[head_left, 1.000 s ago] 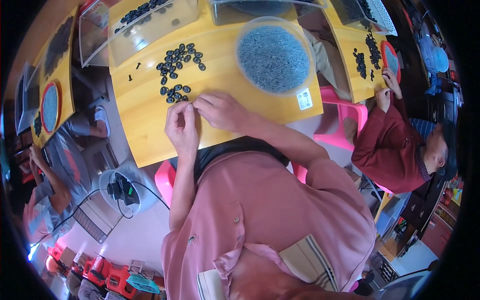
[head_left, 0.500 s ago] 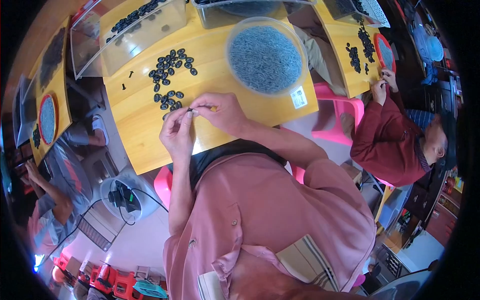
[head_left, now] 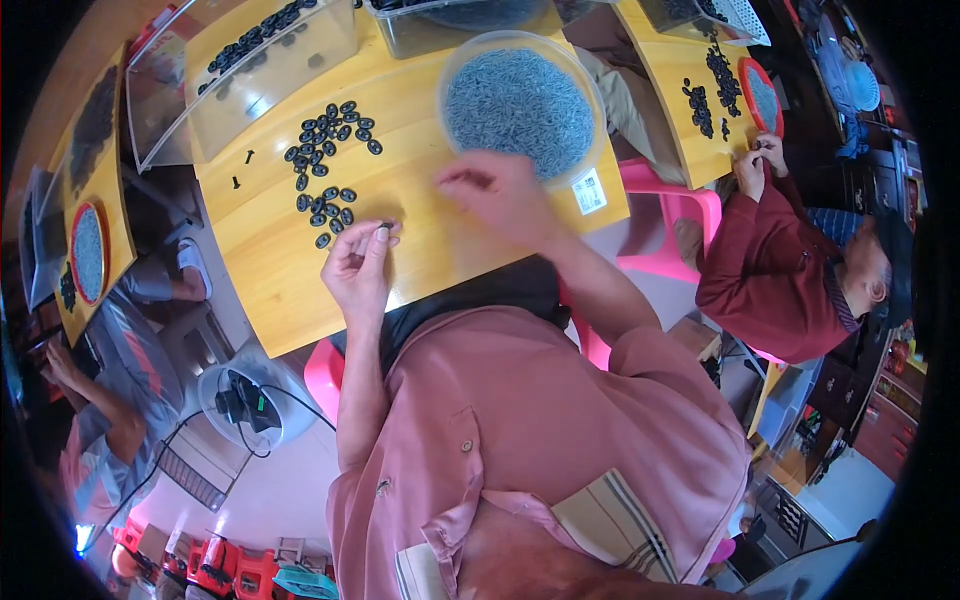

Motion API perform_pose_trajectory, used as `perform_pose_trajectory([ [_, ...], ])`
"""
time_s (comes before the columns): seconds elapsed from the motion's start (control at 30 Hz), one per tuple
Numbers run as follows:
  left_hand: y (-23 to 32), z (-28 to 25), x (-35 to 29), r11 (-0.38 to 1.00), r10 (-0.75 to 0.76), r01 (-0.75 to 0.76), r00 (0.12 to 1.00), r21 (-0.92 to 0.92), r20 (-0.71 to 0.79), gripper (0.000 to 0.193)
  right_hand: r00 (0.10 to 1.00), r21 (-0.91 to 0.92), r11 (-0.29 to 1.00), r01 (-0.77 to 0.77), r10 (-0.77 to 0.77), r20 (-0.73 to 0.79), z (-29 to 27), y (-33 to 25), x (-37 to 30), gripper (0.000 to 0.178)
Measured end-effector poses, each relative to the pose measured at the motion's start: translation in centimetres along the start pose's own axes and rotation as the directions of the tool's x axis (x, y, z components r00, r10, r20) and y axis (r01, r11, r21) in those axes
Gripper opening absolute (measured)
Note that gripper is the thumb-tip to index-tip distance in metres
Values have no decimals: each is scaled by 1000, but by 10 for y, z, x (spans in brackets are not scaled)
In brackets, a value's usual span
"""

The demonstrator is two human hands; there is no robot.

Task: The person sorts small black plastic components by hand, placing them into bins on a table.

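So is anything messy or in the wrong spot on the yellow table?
Mostly tidy. Two small black screws lie apart from the pile of black rings, near the clear box. The bowl of grey pins hasn't spilled. The left hand pinches one small piece.

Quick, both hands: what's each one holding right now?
Left hand: fingers pinched on a small black part.
Right hand: fingers curled beside the bowl of small grey pieces; any held piece cannot be told.
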State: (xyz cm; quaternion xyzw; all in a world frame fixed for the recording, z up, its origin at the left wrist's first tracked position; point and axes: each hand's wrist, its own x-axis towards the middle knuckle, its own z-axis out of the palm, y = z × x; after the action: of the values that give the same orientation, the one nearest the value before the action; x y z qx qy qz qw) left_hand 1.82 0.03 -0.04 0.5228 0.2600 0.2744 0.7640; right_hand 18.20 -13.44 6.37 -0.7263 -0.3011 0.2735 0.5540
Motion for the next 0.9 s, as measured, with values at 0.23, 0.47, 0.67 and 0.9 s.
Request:
perform_pose_trajectory([
  [0.23, -5, -3, 1, 997, 28, -28, 1000, 78, 1, 16, 946, -701, 694, -166, -90, -312, -104, 8, 8, 17],
  [0.47, -4, -2, 3, 991, 82, -87, 995, 102, 52, 14, 969, -722, 677, -147, -50, -243, -98, 15, 11, 19],
  [0.67, -2, -1, 1, 999, -16, 16, 1000, 51, 1, 13, 956, -645, 751, -141, -66, -285, -100, 21, 15, 16],
  [0.9, -1, -1, 4, 999, -25, 25, 1000, 22, -1, 13, 974, -647, 755, -104, -54, -219, -98, 14, 12, 15],
])
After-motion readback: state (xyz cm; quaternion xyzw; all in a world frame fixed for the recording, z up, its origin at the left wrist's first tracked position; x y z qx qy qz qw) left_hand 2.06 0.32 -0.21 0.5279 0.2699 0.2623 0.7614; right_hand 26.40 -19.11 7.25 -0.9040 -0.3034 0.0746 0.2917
